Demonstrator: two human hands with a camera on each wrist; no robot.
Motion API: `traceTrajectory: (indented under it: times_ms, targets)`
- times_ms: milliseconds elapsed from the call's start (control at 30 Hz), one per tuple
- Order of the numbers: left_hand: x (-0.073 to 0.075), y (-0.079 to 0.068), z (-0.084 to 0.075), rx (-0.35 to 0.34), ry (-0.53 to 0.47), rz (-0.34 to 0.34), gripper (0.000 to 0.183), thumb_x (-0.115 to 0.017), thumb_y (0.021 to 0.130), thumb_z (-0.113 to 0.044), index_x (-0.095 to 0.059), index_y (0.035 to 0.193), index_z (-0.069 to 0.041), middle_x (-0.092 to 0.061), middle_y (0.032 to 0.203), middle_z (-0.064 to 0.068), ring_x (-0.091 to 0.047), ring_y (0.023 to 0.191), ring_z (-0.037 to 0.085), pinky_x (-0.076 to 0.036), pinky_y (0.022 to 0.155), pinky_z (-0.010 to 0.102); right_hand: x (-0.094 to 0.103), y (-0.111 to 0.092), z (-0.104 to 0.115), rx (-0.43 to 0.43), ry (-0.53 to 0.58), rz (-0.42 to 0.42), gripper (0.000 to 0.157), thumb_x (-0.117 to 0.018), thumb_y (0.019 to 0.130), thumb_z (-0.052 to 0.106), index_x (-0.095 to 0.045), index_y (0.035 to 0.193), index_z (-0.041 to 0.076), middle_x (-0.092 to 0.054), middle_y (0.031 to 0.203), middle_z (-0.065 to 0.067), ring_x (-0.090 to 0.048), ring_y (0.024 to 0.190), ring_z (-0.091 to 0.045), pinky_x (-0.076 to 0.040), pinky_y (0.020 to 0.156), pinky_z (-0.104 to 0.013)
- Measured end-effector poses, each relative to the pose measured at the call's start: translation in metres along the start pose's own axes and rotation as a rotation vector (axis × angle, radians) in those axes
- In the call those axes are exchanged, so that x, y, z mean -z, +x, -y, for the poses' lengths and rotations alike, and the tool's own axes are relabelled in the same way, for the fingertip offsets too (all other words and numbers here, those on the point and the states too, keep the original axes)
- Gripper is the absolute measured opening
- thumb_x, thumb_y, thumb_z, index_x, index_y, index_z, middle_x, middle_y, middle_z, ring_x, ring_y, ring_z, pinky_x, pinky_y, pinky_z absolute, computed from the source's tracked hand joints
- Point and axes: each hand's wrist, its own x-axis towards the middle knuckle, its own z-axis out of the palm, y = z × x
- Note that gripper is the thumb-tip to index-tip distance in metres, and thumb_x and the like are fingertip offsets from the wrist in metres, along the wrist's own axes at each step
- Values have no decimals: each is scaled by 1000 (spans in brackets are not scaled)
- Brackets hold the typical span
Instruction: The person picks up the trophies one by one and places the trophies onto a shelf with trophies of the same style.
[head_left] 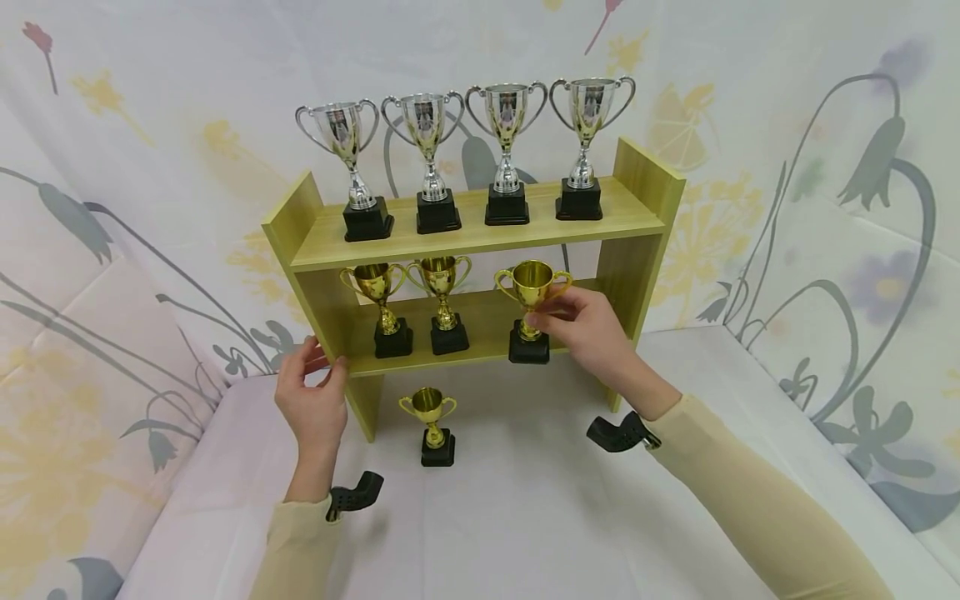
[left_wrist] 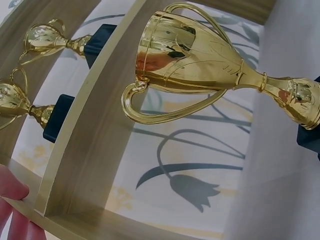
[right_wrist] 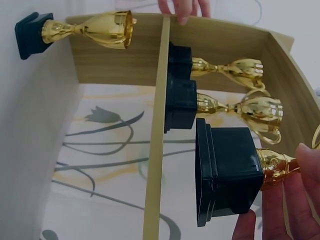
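Observation:
My right hand (head_left: pixel 592 331) pinches a gold trophy cup (head_left: pixel 532 283) by its stem, at the front of the lower shelf's right half. In the right wrist view its black base (right_wrist: pixel 230 172) shows large beside the shelf edge, with my fingers (right_wrist: pixel 295 200) around the gold stem. My left hand (head_left: pixel 311 400) holds the left side panel of the wooden shelf rack (head_left: pixel 480 242), thumb at the front edge. Two gold trophies (head_left: pixel 388 317) (head_left: pixel 444 304) stand on the lower shelf's left half. Another gold trophy (head_left: pixel 427 408) stands upright on the table below, near my left hand.
Several silver trophies (head_left: pixel 506 125) stand in a row on the upper shelf. The rack's right side panel (head_left: pixel 637 275) rises close to my right hand. Behind hangs a flower-printed cloth (head_left: pixel 750 167); a white cloth covers the table (head_left: pixel 510 500).

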Motion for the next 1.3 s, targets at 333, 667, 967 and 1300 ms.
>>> traceTrajectory:
  times_ms: [333,667,967,1300]
  targets:
    - [-2,0,2,2,-2,-16,39,-72,84,6,-68,123,1,-63,103,20,-58,87,11,-47,67,7,-1,6,-2,8,-49,-5,28,-72,92,10,-68,117,-2,-69,111,-14,-65,104,-23,-54,88,-32]
    - [0,0,1,13,4,-3,39,-71,86,4,-68,124,0,-62,103,18,-57,88,5,-49,69,9,-2,11,-4,9,-95,-28,26,-72,91,11,-69,114,-3,-69,110,-14,-65,105,-25,-54,89,-36]
    - [0,-1,1,6,10,4,39,-71,86,2,-67,125,0,-62,105,19,-57,88,4,-49,69,9,-3,14,-4,28,-110,-74,28,-73,90,10,-68,114,-3,-71,109,-14,-66,103,-25,-54,87,-35]
    - [-2,-1,2,15,8,3,39,-70,87,3,-67,125,-1,-61,104,18,-57,89,5,-49,69,10,-7,21,-8,24,-154,-102,21,-73,90,12,-71,106,0,-72,103,-12,-65,100,-23,-52,83,-38]
